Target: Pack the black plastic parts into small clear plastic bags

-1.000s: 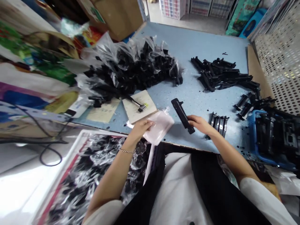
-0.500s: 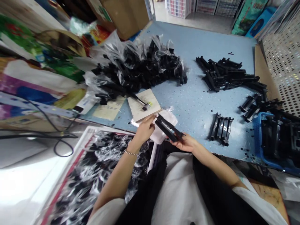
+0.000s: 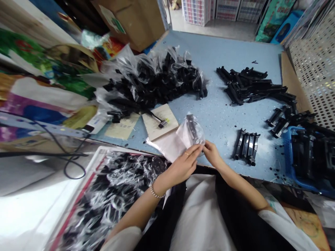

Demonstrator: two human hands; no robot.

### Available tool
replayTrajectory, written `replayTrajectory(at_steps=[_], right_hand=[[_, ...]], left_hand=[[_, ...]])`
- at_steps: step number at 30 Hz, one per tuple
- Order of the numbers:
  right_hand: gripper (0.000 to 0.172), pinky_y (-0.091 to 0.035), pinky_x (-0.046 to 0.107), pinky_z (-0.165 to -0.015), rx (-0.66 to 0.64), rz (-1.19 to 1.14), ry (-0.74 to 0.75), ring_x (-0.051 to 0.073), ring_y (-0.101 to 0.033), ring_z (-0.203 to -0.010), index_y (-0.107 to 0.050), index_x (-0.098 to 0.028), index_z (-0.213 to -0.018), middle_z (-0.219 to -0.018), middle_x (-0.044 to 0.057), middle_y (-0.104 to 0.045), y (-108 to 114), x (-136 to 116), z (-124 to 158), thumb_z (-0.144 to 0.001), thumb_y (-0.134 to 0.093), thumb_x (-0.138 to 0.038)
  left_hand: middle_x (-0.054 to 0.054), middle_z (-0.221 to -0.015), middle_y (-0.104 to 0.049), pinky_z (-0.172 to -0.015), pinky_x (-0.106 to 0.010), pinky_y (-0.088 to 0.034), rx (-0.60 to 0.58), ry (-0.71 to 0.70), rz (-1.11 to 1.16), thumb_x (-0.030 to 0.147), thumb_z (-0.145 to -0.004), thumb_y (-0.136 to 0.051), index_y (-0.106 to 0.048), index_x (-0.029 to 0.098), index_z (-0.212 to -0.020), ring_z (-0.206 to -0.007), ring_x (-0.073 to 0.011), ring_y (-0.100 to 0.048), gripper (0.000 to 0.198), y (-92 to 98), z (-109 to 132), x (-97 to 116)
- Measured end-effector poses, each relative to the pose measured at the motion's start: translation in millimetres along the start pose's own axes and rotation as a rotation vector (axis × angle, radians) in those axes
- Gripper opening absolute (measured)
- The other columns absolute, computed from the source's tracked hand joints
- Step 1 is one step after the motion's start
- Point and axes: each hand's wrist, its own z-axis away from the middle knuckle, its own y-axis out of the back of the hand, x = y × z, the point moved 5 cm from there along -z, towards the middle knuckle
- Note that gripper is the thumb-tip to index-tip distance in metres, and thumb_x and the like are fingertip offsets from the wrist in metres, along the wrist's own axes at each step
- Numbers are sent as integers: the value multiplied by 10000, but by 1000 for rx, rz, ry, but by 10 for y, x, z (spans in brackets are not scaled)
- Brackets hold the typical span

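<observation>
In the head view, our left hand [image 3: 185, 162] and right hand [image 3: 211, 153] pinch the near end of the bag [image 3: 200, 134], mid-frame, the part [image 3: 193, 127] inside, near the front edge of the table [image 3: 217, 115]; open room spreads toward the upper-right pile [image 3: 252, 86].

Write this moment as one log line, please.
Left hand: over near end of clear bag | right hand: at same end | black part: inside bag | pile of black parts: on blue table

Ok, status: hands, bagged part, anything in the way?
Left hand over near end of clear bag, right hand at its edge. Black part inside. Nothing seen in the way; pale board close on the left.
</observation>
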Motion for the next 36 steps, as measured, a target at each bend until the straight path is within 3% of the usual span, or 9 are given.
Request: replayTrajectory(at_steps=[4, 7, 12, 17, 21, 25, 28, 31, 36], right_hand=[[266, -545, 414, -976, -22, 288, 348, 236, -649, -1027, -710, -250, -1066, -1091, 65, -705, 138, -674, 44, -885, -643, -433], [434, -534, 448, -1037, -25, 158, 398, 235, -652, -1148, -630, -307, -1323, -1370, 63, -636, 261, -939, 49, -920, -619, -467], [334, -587, 434, -934, 100, 88, 294, 190, -708, -962, -693, -264, -1178, -1173, 67, -727, 540, -809, 121, -911, -635, -457], [290, -609, 383, -839, 230, 134, 235, 169, -720, -865, -705, -231, -1100, -1082, 61, -748, 1065, -656, 325, -883, -655, -415], [271, -601, 379, -815, 373, 402, 278, 184, -714, -864, -703, -222, -1106, -1087, 69, -732, 1724, -831, 456, -927, -577, -381], [310, -559, 396, -840, 349, 1088, 301, 251, -707, -957, -715, -215, -1163, -1160, 124, -714, 2048, -1063, 500, -965, -477, -227], [297, -535, 388, -774, 255, 1550, 41, 290, -727, -894, -719, -180, -1142, -1061, 171, -736, 2013, -1004, 491, -991, -464, -197], [268, -533, 370, -721, 219, 1800, -221, 320, -738, -854, -698, -102, -1059, -941, 208, -732, 1800, -843, 527, -993, -561, -323], [445, -550, 352, -735, 145, 1926, -136, 343, -700, -1037, -539, -30, -1353, -1135, 254, -681, 1346, -631, 557, -978, -583, -265]], left_hand=[[-97, -1366, -647, -1043, -400, -579, 100, -56, -105, 166, -991, -476, -527, 287, -1451, -1232, -238, -652, 478, 142, -378, -161], [-63, -1260, -702, -1026, -403, -567, 226, 25, -214, 198, -1002, -449, -675, 280, -1221, -1178, -229, -669, 325, 664, -898, -531], [-52, -1270, -683, -1160, -475, -427, 441, 200, -231, 365, -929, -587, -713, 272, -1072, -1303, -258, -578, 212, 1807, -1818, -1395], [-81, -1097, -723, -1178, -465, -387, 212, 320, -217, 528, -717, -724, -731, 243, -952, -1308, -297, -569, 369, 2118, -2184, -2173], [-155, -1312, -606, -1134, -699, -313, 68, 318, -406, 488, -806, -567, -674, 77, -1116, -1387, -448, -481, 525, 2030, -2034, -2122], [-117, -1238, -621, -968, -696, -472, 142, 263, -505, 446, -910, -459, -692, 232, -1016, -1240, -446, -607, 334, 1576, -1378, -1458], [-124, -733, -629, -667, -500, -574, -170, 411, -476, 507, -953, -453, -625, 203, -639, -730, -340, -697, 470, 731, -652, -1027], [-159, -844, -681, -600, -381, -529, -283, 554, -475, 386, -945, -511, -664, 164, -693, -784, -308, -690, 369, 63, -82, -817], [-95, -931, -708, -760, -308, -510, 31, 801, -89, 305, -838, -605, -673, 174, -764, -878, -223, -660, 166, -66, 201, -1159]])
